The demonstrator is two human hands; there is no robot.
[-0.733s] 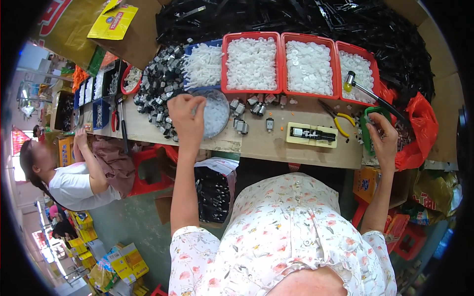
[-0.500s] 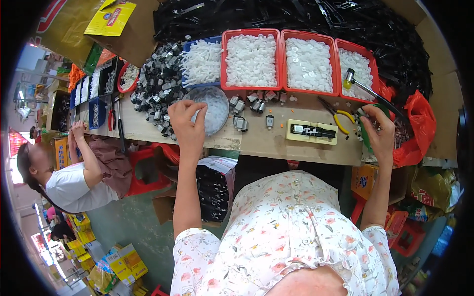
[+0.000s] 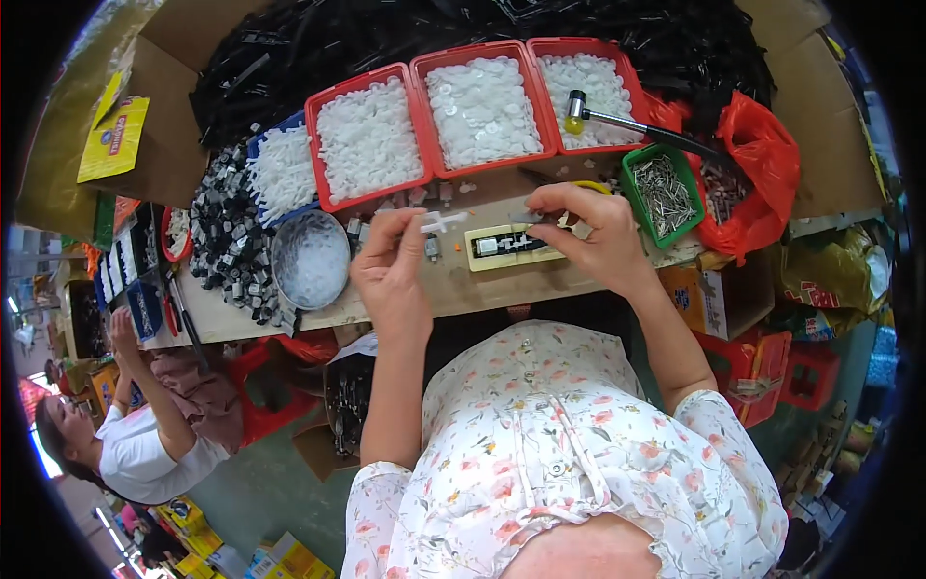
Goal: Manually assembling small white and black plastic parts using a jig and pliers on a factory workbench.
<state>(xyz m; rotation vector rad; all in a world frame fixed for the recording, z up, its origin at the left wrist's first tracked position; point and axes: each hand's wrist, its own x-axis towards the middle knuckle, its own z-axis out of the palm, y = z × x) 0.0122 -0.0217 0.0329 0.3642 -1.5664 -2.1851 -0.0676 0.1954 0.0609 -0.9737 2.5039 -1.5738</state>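
Note:
My left hand [image 3: 394,275] pinches a small white plastic shaft-like piece [image 3: 446,222] with crosswise parts, held above the bench. To its right, my right hand [image 3: 600,236] has thumb and fingers pinched together over a cream fixture block [image 3: 475,261]. A thin greyish sliver shows at those fingertips, too small to name. In the block lies a black narrow housing with a small silver motor [image 3: 488,245]; my right fingers hide its right end. A single small motor [image 3: 431,248] stands between my left hand and the block.
Red trays [image 3: 422,145] of white plastic parts line the back; a hammer [image 3: 617,121] lies across the right one. A green basket [image 3: 666,198] holds metal pins. Left are a round bowl [image 3: 311,262] and heaped motors [image 3: 231,232]. Another person [image 3: 145,444] sits at far left.
Both hands have come together near the fixture block, the right moving left from the green basket. The white piece now shows plainly in my left fingers. The whole view has shifted and turned.

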